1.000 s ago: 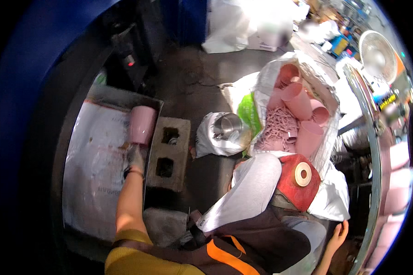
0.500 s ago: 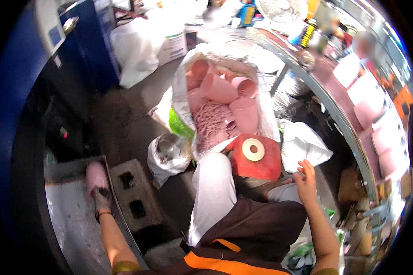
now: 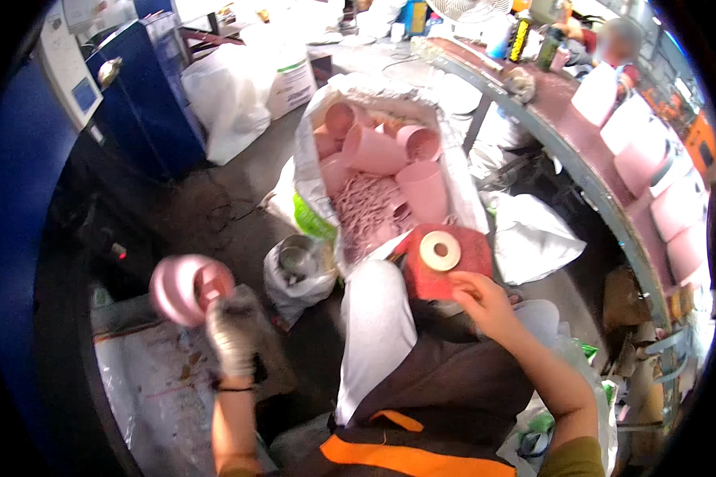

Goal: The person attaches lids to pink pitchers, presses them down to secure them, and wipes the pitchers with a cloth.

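Note:
My left hand point(image 3: 231, 332), in a pale glove, grips a pink plastic pot point(image 3: 177, 291) by its edge, blurred by motion. The pot is tilted, above the lined box at my left. My bare right hand point(image 3: 485, 305) reaches across my lap, its fingers loosely stretched beside a roll of cream tape point(image 3: 440, 251); whether the fingertips touch it I cannot tell. That roll lies flat on a red block-like seat or box point(image 3: 429, 288). Ahead, a big white sack point(image 3: 314, 119) holds several pink pots point(image 3: 423, 191) and pink scraps point(image 3: 366, 208).
At my left lies a box lined with clear plastic point(image 3: 147, 389). A small white bag with a metal tin point(image 3: 296, 262) stands beside my knee. To the right, a long table point(image 3: 561, 127) carries a row of pink pots point(image 3: 643, 159). A person point(image 3: 616, 48) is at its far side.
My left hand has come up and to the right, lifting the pink pot out of the lined box. My right hand has moved left toward the tape roll.

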